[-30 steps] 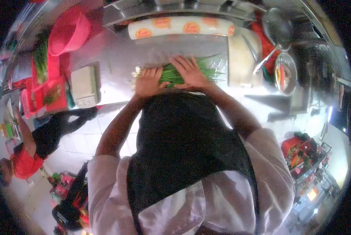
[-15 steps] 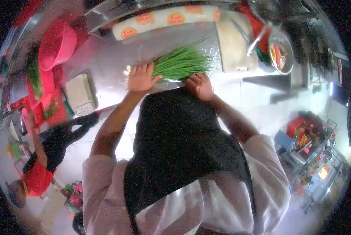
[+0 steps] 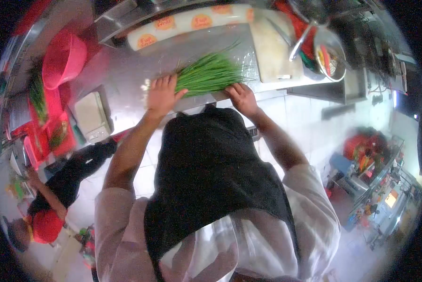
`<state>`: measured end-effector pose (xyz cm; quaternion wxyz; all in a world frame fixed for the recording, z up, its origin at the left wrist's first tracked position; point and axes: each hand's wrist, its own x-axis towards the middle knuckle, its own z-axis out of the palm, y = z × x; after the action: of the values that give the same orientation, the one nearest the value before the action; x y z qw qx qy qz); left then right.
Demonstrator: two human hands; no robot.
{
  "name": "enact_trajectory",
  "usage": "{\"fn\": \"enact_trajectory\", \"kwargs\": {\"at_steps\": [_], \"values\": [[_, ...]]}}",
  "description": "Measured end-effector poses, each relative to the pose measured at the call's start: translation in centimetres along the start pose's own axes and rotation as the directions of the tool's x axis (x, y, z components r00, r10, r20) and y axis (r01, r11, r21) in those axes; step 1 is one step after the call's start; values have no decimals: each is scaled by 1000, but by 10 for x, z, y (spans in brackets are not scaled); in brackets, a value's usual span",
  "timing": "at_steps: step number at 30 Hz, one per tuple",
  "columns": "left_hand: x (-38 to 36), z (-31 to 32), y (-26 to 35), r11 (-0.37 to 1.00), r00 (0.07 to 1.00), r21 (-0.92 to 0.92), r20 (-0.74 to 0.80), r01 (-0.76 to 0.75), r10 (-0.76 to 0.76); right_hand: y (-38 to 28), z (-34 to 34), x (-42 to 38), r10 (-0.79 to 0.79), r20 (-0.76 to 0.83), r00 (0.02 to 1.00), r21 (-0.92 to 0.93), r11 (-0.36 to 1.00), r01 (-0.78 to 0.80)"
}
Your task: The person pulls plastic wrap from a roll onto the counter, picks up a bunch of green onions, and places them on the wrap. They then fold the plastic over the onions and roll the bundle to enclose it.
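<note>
A bunch of spring onions (image 3: 210, 74) lies on the metal worktop, white ends left and green tips fanned right. My left hand (image 3: 163, 95) rests flat over the stalks near the white ends, its fingers stretched out and the thumb apart. At the near edge of the green tips is my right hand (image 3: 241, 97), with its fingers bent and closed around some of the leaf ends. The fingertips are partly hidden there.
Behind lies a printed plastic wrap roll (image 3: 187, 26). A cutting board (image 3: 272, 51) and a metal bowl (image 3: 331, 54) are right. At left are a kitchen scale (image 3: 92, 115), a pink basin (image 3: 64, 61) and a person in a red top (image 3: 48, 225).
My view has shifted slightly, so the worktop appears further left. My right hand's fingers have moved at the leaf tips and look less curled. My left hand stays on the stalks.
</note>
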<state>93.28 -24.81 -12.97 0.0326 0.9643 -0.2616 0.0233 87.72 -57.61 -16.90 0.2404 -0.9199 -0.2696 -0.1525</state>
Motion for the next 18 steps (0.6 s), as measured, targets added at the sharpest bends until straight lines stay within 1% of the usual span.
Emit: {"fn": "enact_trajectory", "kwargs": {"at_steps": [4,6,7,8,10,11,12,14,16,18], "values": [[-1,3,-1,1000,1000,7,2,-4,4,9,0,3,7,39,999,39,999,-8],[0,4,-2,1000,1000,14,4,2,-2,18,-7,8,-38,84,996,71,997,32],[-1,4,-2,1000,1000,14,18,-3,3,23,-12,9,-63,137,989,75,996,53],[0,3,-2,1000,999,15,31,-9,8,29,-14,11,-66,133,989,77,995,56],[-1,2,-2,999,1000,29,25,-18,17,44,-18,13,-277,165,947,1,960,280],[-1,3,-3,999,1000,39,18,-26,26,49,-19,14,-245,204,948,-12,967,253],[-2,5,-3,999,1000,42,17,-26,25,54,-25,12,-247,201,948,-12,967,255],[-3,9,-6,999,997,17,-65,-39,40,58,-43,14,-216,143,966,-87,969,229],[-2,10,-7,999,997,20,-66,-43,44,50,-58,12,-197,171,965,-60,976,210],[0,4,-5,999,997,23,-71,-41,43,44,-65,11,-102,41,994,-52,993,104]]}}
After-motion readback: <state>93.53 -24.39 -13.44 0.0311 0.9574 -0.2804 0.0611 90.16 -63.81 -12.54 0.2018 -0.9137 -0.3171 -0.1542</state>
